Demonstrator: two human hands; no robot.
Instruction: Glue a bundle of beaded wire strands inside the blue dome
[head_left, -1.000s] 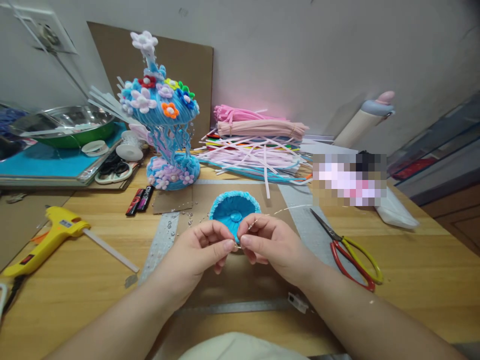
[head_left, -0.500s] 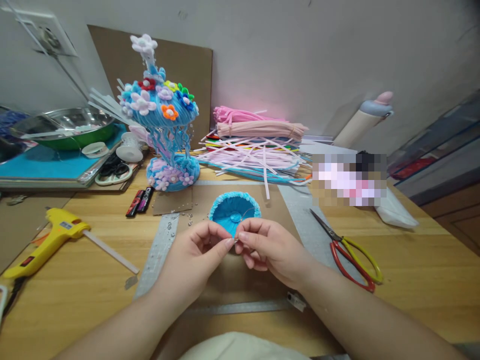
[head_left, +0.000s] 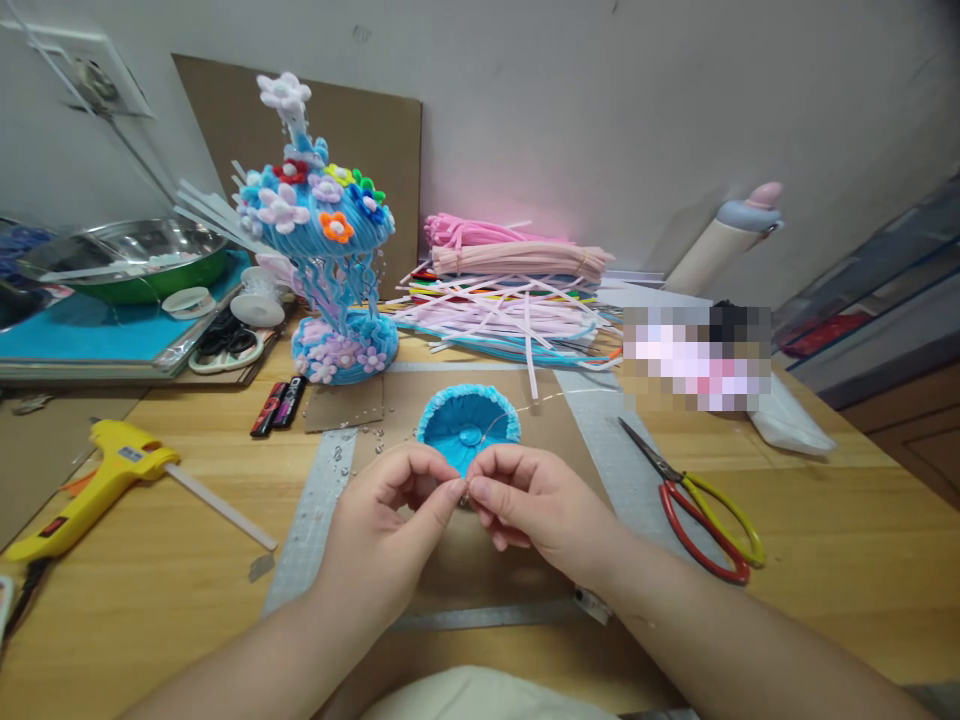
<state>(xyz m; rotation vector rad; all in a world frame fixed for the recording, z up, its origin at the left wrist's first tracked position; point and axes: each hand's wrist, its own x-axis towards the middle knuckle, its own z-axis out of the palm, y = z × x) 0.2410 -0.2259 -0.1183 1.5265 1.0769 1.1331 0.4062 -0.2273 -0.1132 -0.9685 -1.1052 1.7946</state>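
Thumb and fingertips of my left hand [head_left: 401, 510] are pinched together, almost touching those of my right hand [head_left: 529, 500]. Between them is a fine, shiny thread [head_left: 541, 399], which runs up over the rim of a blue bowl-shaped piece [head_left: 450, 420] and off to the right. Any small bead at the fingertips is hidden. The blue piece, pleated inside with a fluffy edge, rests just beyond my hands on cardboard [head_left: 555, 440]. Loose clear beads [head_left: 343, 452] lie to its left.
Left are a yellow glue gun [head_left: 112, 480] and a blue flowered pipe-cleaner model [head_left: 322, 230]. Bundled pipe cleaners [head_left: 517, 262] are stacked at the back. Red-and-yellow-handled scissors [head_left: 697, 500] lie right, on the table beside a grey cutting mat [head_left: 637, 500]. A thread spool [head_left: 259, 297] stands back left.
The thread's loose end now stretches farther right, past the blue piece's rim. Both hands stay pinched together in nearly the same spot.
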